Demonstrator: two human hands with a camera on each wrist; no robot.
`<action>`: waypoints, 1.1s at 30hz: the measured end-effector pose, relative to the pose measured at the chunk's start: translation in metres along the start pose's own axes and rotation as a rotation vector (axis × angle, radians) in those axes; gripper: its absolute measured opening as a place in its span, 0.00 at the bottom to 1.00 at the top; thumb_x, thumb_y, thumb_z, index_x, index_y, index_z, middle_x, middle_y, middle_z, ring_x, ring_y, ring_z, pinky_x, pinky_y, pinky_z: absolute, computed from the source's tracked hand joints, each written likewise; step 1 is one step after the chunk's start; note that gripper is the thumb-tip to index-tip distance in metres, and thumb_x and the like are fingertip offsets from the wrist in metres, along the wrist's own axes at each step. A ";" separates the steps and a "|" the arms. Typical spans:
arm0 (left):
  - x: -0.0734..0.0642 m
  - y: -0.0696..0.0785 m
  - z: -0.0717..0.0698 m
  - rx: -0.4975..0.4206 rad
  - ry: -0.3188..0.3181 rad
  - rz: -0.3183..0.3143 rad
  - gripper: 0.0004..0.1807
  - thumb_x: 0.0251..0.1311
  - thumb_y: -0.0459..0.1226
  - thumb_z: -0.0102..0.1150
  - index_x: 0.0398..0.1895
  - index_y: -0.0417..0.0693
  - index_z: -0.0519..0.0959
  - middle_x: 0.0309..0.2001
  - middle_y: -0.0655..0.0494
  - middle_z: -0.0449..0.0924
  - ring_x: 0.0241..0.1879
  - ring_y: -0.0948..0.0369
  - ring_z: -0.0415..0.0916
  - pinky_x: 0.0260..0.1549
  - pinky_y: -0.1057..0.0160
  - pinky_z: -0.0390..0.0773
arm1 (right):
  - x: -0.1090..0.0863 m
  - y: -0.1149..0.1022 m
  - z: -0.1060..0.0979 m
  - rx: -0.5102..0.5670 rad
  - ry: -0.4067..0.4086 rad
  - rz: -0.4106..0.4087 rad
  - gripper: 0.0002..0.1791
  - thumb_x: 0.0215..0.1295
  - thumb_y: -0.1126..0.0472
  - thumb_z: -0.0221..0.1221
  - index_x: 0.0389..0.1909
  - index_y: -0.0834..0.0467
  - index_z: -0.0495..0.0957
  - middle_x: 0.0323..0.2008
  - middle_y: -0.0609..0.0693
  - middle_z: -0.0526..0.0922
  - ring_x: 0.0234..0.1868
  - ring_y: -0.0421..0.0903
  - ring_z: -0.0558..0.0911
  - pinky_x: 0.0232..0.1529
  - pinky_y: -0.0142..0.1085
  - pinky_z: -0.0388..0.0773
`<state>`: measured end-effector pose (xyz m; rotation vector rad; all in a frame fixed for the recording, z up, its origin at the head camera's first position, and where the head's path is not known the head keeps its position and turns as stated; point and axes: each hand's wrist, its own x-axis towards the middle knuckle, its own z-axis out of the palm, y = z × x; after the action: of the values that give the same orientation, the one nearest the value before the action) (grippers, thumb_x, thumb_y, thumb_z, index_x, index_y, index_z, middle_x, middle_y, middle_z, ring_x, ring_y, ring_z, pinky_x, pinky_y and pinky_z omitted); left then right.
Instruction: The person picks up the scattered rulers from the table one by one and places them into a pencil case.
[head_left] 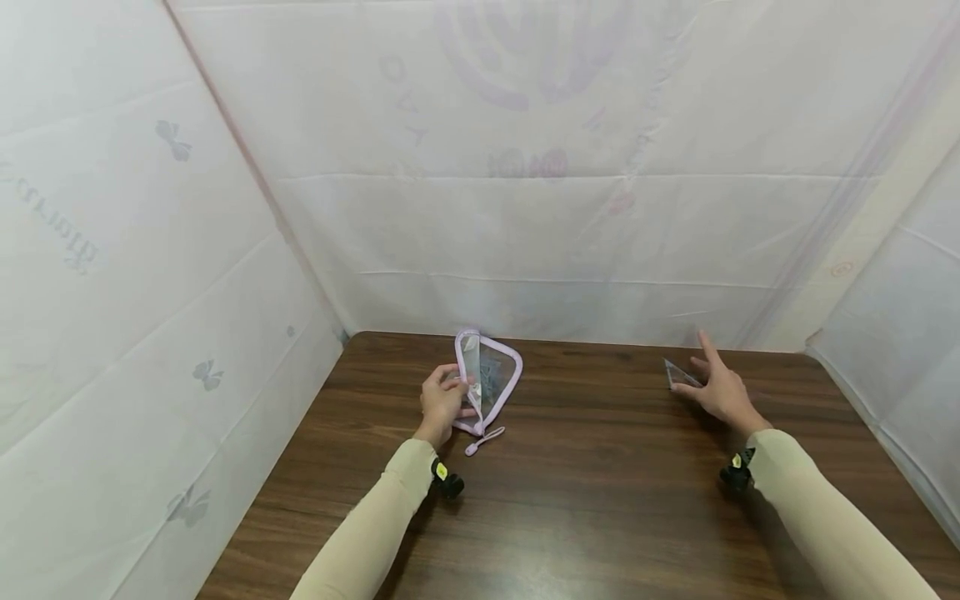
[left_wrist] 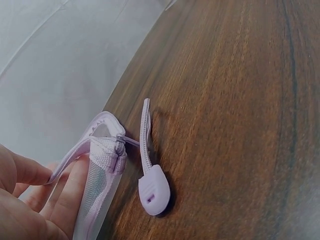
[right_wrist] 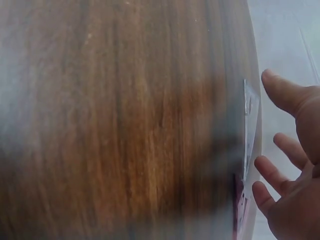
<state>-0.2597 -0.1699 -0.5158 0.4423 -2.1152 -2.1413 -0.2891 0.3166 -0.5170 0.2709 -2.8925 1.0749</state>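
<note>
My left hand [head_left: 442,404] pinches the lilac trim of a clear mesh zipper pouch [head_left: 512,385] near the back of the table. The pouch's mouth gapes, and something grey-blue inside it is too unclear to name. In the left wrist view, the zipper end of the pouch [left_wrist: 106,150] shows beside the left hand [left_wrist: 30,205], with a lilac pull strap [left_wrist: 155,192] hanging from it. At the right, my right hand [head_left: 722,392] has its fingers spread beside a clear set square [head_left: 672,373]. The right wrist view shows the set square [right_wrist: 248,130] close to the right hand [right_wrist: 295,170].
A dark brown wooden table [head_left: 570,500] spans the lower area. Pale cloth walls [head_left: 525,233] enclose its back and sides. In the right wrist view, a thin pinkish-edged piece [right_wrist: 241,212] lies near the set square; its kind is unclear.
</note>
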 end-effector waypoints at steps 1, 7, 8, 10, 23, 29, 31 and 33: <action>0.000 0.000 0.000 -0.001 0.000 0.001 0.17 0.66 0.24 0.59 0.56 0.46 0.78 0.47 0.43 0.88 0.36 0.52 0.86 0.21 0.55 0.89 | 0.001 0.001 0.001 -0.001 -0.005 0.005 0.65 0.67 0.51 0.69 0.82 0.50 0.25 0.71 0.73 0.64 0.69 0.81 0.57 0.62 0.82 0.49; 0.001 -0.001 0.001 0.000 -0.001 0.009 0.17 0.67 0.25 0.59 0.56 0.45 0.78 0.46 0.44 0.88 0.37 0.53 0.86 0.21 0.55 0.89 | 0.006 0.001 0.005 -0.033 0.007 0.021 0.66 0.66 0.55 0.70 0.81 0.51 0.23 0.67 0.73 0.69 0.66 0.83 0.59 0.60 0.82 0.48; 0.001 -0.001 0.001 0.000 -0.002 0.008 0.17 0.66 0.25 0.59 0.56 0.46 0.78 0.47 0.44 0.88 0.37 0.52 0.85 0.21 0.55 0.89 | 0.006 0.001 0.006 -0.045 0.010 0.023 0.66 0.66 0.55 0.70 0.81 0.51 0.23 0.67 0.72 0.70 0.65 0.82 0.60 0.59 0.80 0.52; 0.001 0.000 0.001 -0.001 -0.004 0.005 0.18 0.67 0.25 0.59 0.57 0.45 0.78 0.47 0.43 0.88 0.38 0.52 0.85 0.21 0.55 0.89 | 0.008 0.000 0.006 -0.067 0.013 0.028 0.66 0.66 0.55 0.70 0.82 0.51 0.23 0.66 0.71 0.72 0.63 0.81 0.63 0.54 0.75 0.59; 0.000 -0.001 0.001 0.005 0.001 0.001 0.18 0.67 0.25 0.59 0.57 0.46 0.78 0.47 0.43 0.88 0.38 0.50 0.87 0.21 0.55 0.89 | 0.011 -0.004 0.007 -0.105 0.026 0.052 0.57 0.64 0.61 0.70 0.83 0.55 0.39 0.59 0.70 0.79 0.58 0.78 0.69 0.47 0.68 0.62; 0.000 -0.001 0.001 -0.002 0.001 0.008 0.18 0.66 0.25 0.59 0.57 0.45 0.78 0.47 0.42 0.88 0.38 0.50 0.87 0.21 0.55 0.89 | 0.013 -0.005 0.007 -0.102 0.014 0.069 0.52 0.63 0.62 0.71 0.81 0.58 0.49 0.59 0.70 0.78 0.59 0.78 0.70 0.52 0.72 0.63; 0.000 -0.001 0.001 -0.001 -0.001 0.006 0.18 0.67 0.25 0.58 0.57 0.45 0.77 0.47 0.42 0.88 0.38 0.50 0.87 0.21 0.55 0.89 | 0.014 -0.005 0.007 -0.115 0.008 0.061 0.48 0.63 0.62 0.71 0.79 0.60 0.53 0.58 0.72 0.78 0.59 0.77 0.70 0.55 0.74 0.64; -0.001 -0.001 0.001 0.002 -0.001 0.003 0.18 0.67 0.25 0.58 0.57 0.45 0.77 0.47 0.42 0.88 0.38 0.50 0.87 0.21 0.55 0.89 | 0.014 -0.005 0.008 -0.127 0.006 0.043 0.44 0.63 0.63 0.71 0.76 0.63 0.59 0.57 0.73 0.77 0.57 0.76 0.72 0.55 0.73 0.68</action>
<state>-0.2593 -0.1689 -0.5170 0.4377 -2.1177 -2.1385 -0.3019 0.3058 -0.5183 0.2010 -2.9578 0.8905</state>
